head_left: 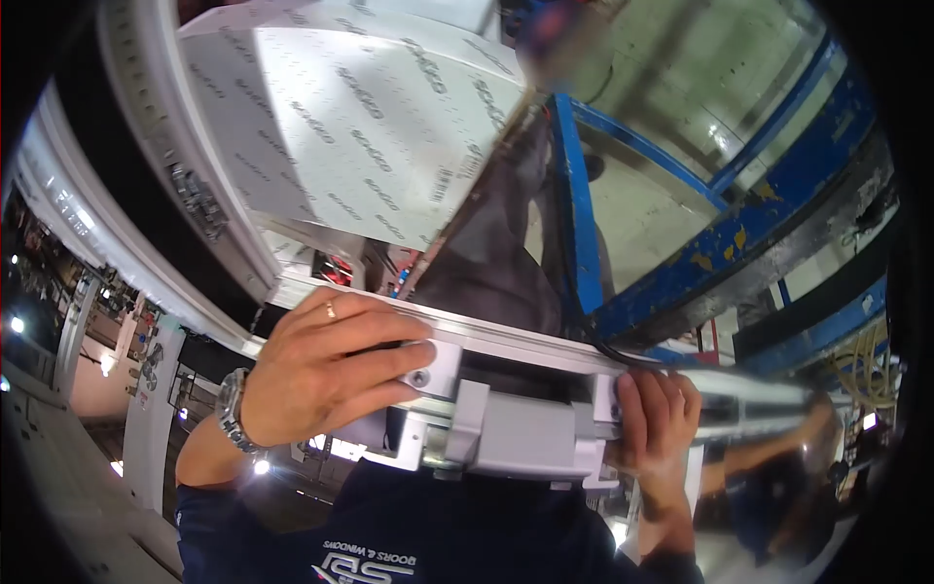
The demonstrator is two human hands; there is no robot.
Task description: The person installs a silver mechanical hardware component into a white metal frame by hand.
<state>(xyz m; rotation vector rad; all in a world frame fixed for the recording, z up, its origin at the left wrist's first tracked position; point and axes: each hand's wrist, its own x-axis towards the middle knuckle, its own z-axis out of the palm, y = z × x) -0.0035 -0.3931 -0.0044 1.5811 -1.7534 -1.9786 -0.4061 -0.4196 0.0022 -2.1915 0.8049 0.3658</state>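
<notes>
A white door hinge (527, 433) with blocky end pieces sits against a pale metal profile (506, 336) in front of my chest. My left hand (326, 370), wearing a ring and a metal watch, reaches over the profile. Its fingertips press on the hinge's left end piece, next to a screw hole, and its thumb is hidden. At the opposite end, the bent fingers of my right hand (660, 414) close around the hinge's edge. A dark gap shows between the end pieces, above the hinge body.
Panels in printed protective film (341, 117) lie beyond the profile. A blue metal frame with chipped paint (720, 248) stands to the right. Long pale profiles (185, 146) run along the left. My dark trousers (496, 253) show below, and a shiny surface (769, 467) reflects an arm.
</notes>
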